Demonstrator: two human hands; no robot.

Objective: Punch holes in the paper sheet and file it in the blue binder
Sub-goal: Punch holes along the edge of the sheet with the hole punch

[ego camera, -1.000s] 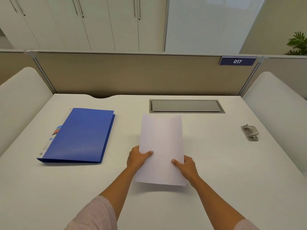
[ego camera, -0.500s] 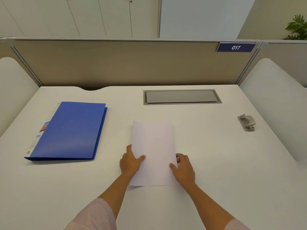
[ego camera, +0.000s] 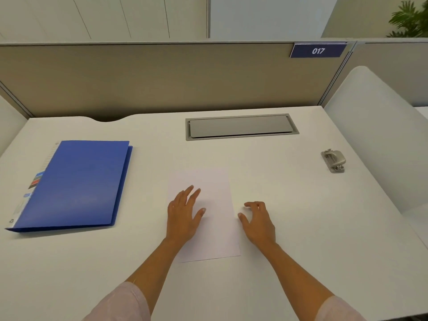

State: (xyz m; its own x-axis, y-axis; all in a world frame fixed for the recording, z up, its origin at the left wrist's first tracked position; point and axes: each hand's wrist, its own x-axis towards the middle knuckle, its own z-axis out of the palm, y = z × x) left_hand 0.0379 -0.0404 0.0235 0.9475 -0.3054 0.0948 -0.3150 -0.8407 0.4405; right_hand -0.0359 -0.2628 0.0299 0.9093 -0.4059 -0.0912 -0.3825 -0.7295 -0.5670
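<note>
The paper sheet [ego camera: 208, 214], held up by both hands a second ago, now lies flat on the white desk [ego camera: 289, 205], with the left hand [ego camera: 184, 215] spread open over its left side and the right hand [ego camera: 258, 220] loosely open, holding nothing, just beside its right edge. The desk is fenced by beige partitions [ego camera: 148, 77] carrying a blue "017" sign [ego camera: 318, 50], with a closed grey cable hatch [ego camera: 240, 126] at the back. The blue binder [ego camera: 76, 184] lies shut at the left, and a grey hole punch [ego camera: 334, 160] sits well apart at the right.
</note>
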